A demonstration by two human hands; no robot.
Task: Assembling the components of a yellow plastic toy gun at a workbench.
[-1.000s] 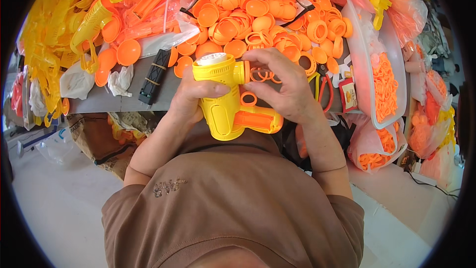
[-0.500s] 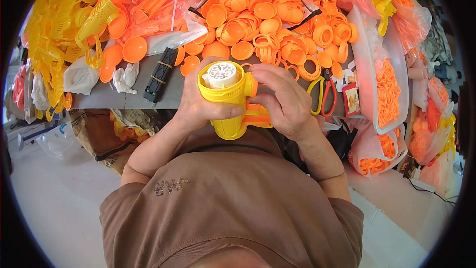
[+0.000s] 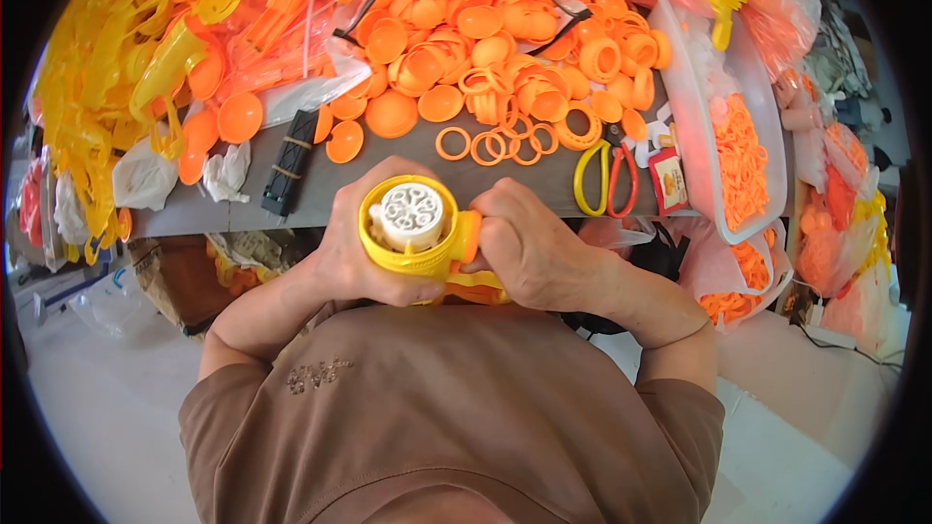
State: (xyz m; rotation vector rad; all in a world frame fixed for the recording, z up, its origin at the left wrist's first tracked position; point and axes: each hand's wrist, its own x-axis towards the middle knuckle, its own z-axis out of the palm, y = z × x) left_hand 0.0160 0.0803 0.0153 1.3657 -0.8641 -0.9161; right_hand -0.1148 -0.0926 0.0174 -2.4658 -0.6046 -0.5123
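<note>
A yellow plastic toy body is held up near my chest, its round open end facing upward. Inside that rim sits a white round insert with several holes. My left hand wraps round the body from its left side, fingers partly hidden behind it. From the side of the body a short orange round part sticks out. My right hand is closed, with bent fingers and thumb gripping this orange part. Below, a lower part of the toy shows only partly between the hands.
Orange cups and rings heap up on the grey table. Yellow shells pile at the left. A black strip, scissors and a small red box lie near the front edge. A clear bin stands right.
Both hands and the toy have come down, closer to my chest and slightly left. My right fingers, earlier extended by the orange part, are now curled tightly at it. The view has shifted a little.
</note>
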